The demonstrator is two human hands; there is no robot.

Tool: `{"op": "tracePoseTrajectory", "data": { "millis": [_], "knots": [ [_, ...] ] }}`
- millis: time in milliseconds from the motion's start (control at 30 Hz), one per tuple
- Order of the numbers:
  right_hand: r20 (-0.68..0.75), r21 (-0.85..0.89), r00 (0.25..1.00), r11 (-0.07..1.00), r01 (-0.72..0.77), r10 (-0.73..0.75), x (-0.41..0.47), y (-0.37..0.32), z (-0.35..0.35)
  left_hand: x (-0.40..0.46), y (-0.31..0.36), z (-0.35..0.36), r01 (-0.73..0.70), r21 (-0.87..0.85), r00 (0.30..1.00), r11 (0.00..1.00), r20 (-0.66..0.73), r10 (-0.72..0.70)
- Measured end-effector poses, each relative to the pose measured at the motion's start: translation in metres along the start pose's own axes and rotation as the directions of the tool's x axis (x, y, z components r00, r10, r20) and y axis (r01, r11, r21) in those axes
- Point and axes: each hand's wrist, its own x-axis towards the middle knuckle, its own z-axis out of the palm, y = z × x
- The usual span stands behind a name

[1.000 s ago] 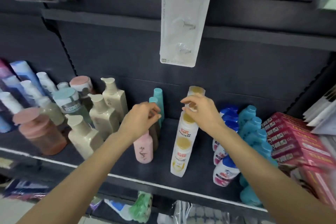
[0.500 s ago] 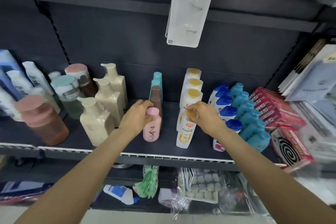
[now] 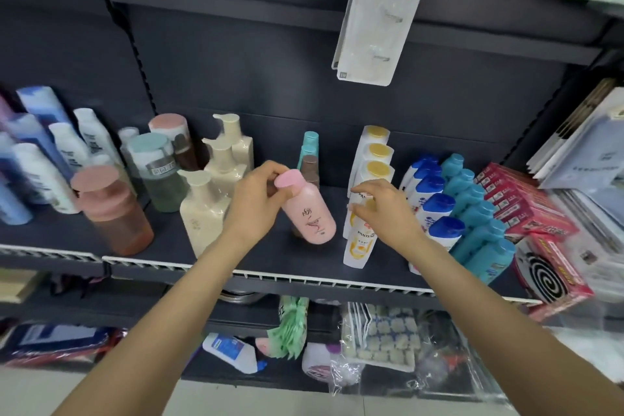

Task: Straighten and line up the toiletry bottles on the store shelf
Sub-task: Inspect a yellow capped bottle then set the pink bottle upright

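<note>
My left hand (image 3: 255, 203) grips the pink bottle (image 3: 312, 213) by its cap and neck; the bottle leans left, at the front of a row with brown (image 3: 309, 167) and teal bottles (image 3: 309, 143) behind it. My right hand (image 3: 380, 204) has its fingers curled on the top of the front white Pantene bottle (image 3: 359, 241), hiding its yellow cap. Behind that bottle stand three more white bottles with yellow caps (image 3: 376, 157). All stand on the dark shelf (image 3: 236, 262).
Cream pump bottles (image 3: 209, 209) stand left of my left hand, and jars with pink lids (image 3: 111, 209) further left. Blue-capped white bottles (image 3: 435, 203) and teal bottles (image 3: 479, 219) fill the right, then red boxes (image 3: 520, 206). A white hook pack (image 3: 374, 10) hangs above.
My left hand has lifted and tilted the pink bottle leftward by its cap. My right hand stays on the front Pantene bottle. The view has moved closer to the shelf.
</note>
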Motion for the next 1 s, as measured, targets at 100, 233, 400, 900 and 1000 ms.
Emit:
{"op": "tracePoseTrajectory", "data": {
  "millis": [100,233,400,900,1000],
  "knots": [
    [0.049,0.219,0.998,0.975,-0.047,0.037,-0.007,-0.019,0.003,-0.004,0.009,-0.015,0.017,-0.139,0.993,0.99,-0.11,-0.032],
    [0.229,0.647,0.922,0.659,-0.384,0.312,-0.008,-0.028,0.009,-0.014,0.019,-0.026,0.04,-0.339,0.981,0.94,-0.164,-0.101],
    [0.472,0.864,0.832,0.037,-0.503,0.292,-0.017,-0.03,0.002,-0.017,0.026,-0.032,0.037,-0.506,0.984,0.861,-0.131,-0.119],
    [0.055,0.955,0.979,0.277,-0.11,0.197,-0.026,-0.028,-0.025,-0.023,0.003,-0.035,0.23,-0.629,0.953,0.742,-0.008,-0.303],
    [0.025,0.936,0.994,0.345,-0.062,0.11,-0.025,-0.027,-0.028,-0.027,-0.002,-0.036,0.26,-0.642,0.952,0.722,0.048,-0.301]
  ]
}}
